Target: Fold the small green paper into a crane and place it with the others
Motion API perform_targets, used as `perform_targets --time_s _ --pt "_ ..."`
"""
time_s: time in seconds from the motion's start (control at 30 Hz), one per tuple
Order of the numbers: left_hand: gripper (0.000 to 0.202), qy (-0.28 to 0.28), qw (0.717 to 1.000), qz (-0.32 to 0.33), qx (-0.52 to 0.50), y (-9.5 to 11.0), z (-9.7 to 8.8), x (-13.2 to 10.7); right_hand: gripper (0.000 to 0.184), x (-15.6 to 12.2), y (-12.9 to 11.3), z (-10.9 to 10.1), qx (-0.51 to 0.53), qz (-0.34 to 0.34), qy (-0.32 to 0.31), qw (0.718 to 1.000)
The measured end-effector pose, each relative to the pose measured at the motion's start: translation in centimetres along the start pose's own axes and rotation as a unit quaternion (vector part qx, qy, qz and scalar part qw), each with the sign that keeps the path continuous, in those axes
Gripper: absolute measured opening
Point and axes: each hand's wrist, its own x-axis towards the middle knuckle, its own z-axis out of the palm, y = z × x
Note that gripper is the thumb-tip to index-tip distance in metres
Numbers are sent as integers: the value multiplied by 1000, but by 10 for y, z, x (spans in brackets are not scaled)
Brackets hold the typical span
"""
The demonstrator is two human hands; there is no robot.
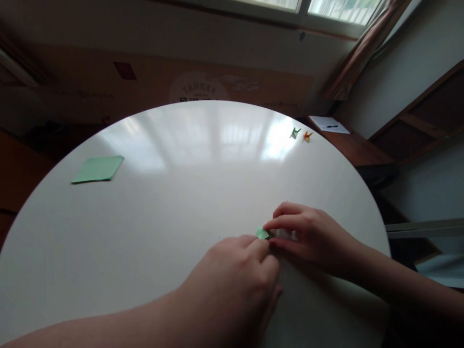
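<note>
A small folded piece of light green paper point(261, 233) lies between my two hands, low over the white table point(174, 208). My left hand point(241, 270) is closed on its near side, with the fingers curled and the tips hidden. From the right, the thumb and index finger of my right hand point(308, 232) pinch its edge, while the other fingers bend above the tabletop. Most of the paper is covered by my fingers, so its full shape does not show.
A stack of light green paper sheets point(98, 169) rests at the table's left. Near the far right edge stand a green origami crane point(295, 132) and an orange origami crane point(307, 137). Beyond, a wooden surface holds white paper point(322, 122) and a dark pen point(331, 126).
</note>
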Motion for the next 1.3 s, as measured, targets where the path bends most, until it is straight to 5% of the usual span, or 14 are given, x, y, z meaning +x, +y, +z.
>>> perform_targets --time_s 0.2,0.5,0.73,0.87,1.07,1.3 --pt "21 47 992 -118 15 -37 -19 12 6 6 -11 2 93 48 -2 995" --pt "29 30 958 -157 -239 -51 -24 14 10 24 -20 -8 277 34 -9 960" --pt "33 133 843 -191 -486 -58 -31 15 37 58 -29 -16 471 80 68 876" --pt "31 183 819 -183 -512 -60 -33 15 48 67 -31 -5 520 72 114 843" --pt "26 229 765 -210 -565 -60 -30 20 32 61 -30 15 553 72 105 823" --pt "28 193 796 -234 -524 -64 -23 23 19 62 -26 17 577 89 99 806"
